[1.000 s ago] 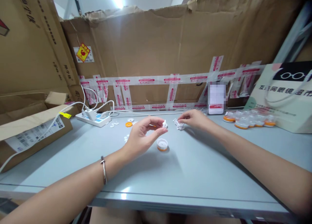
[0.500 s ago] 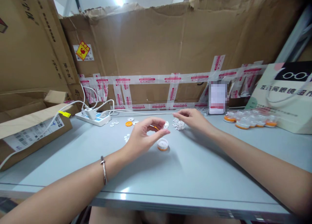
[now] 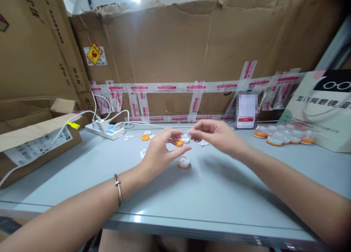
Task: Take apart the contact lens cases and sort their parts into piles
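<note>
My left hand (image 3: pixel 161 146) is over the middle of the table, thumb and fingers apart, with nothing visibly gripped. Just beyond its fingers are an orange disc (image 3: pixel 179 142) and a white disc (image 3: pixel 185 139). My right hand (image 3: pixel 214 133) pinches a small white plastic piece (image 3: pixel 189 132) close to the left fingertips; its shape is mostly hidden. Below the hands stands a round clear-walled case with an orange base (image 3: pixel 183 162). A pile of small white parts (image 3: pixel 203 143) lies under the right hand.
Orange and white discs (image 3: pixel 145 137) and small white pieces (image 3: pixel 143 153) lie left of my hands. A power strip (image 3: pixel 108 131) with cables and an open carton (image 3: pixel 35 142) are further left. Right are a phone (image 3: pixel 245 111), several orange-and-clear cases (image 3: pixel 286 134) and a paper bag (image 3: pixel 323 109).
My right hand has moved left from the white parts pile to the left hand with a small white piece. The left thumb and fingers have spread from the white part between them.
</note>
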A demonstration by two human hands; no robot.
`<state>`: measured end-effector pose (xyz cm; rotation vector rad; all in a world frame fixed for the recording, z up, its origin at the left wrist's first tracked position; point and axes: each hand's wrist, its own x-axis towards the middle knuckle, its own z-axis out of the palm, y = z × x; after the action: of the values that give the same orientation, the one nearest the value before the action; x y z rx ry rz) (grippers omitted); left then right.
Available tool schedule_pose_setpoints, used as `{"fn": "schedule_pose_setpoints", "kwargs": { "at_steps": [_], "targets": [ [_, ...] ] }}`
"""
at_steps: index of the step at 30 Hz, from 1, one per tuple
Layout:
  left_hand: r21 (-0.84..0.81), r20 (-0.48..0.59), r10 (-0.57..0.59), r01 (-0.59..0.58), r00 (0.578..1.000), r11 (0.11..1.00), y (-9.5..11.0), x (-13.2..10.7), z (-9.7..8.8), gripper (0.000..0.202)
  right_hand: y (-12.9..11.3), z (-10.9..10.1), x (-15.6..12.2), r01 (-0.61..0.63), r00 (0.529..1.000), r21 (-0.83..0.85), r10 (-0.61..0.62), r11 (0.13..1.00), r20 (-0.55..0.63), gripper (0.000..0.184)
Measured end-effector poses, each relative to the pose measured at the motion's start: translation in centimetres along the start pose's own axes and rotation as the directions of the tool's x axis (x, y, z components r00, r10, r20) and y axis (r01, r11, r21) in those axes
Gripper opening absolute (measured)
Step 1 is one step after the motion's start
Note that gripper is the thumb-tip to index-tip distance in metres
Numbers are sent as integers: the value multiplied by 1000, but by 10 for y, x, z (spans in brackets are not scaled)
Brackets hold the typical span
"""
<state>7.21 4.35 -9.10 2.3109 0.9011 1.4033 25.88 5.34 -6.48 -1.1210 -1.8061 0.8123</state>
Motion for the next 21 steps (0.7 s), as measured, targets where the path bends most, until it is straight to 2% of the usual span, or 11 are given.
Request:
{"fn": "schedule_pose_setpoints", "kwargs": {
  "at_steps": [2,4,6,8,10,13,18,21],
  "targets": [
    [23,-1,0,0,1000,1000,-2,0,0,25,12,-26,11,-43,993,-67,35,997,-112,32],
    [58,22,1,-2,1000,998,-4,0,-1,22,29,-55,20,-150,968,-173,110,973,-224,27],
    [81,69,-11,5,998,997,-7,1,-1,21,48,-78,26,-300,943,-278,240,912,-229,20],
    [83,106,-29,21,994,996,-8,1,-1,20,63,-92,27,-382,923,-334,341,862,-176,15],
    [86,118,-39,29,992,996,-7,2,-1,19,72,-97,27,-404,912,-370,398,836,-96,15],
    [95,115,-42,31,992,995,-4,3,-3,19,78,-95,25,-370,912,-430,410,823,0,20],
    [78,168,-52,39,984,996,-5,5,-4,23,87,-98,26,-372,907,-540,419,755,-39,30],
    [114,250,-72,45,966,992,-7,7,-6,29,87,-106,26,-395,886,-632,459,667,-70,32]
  ]
}}
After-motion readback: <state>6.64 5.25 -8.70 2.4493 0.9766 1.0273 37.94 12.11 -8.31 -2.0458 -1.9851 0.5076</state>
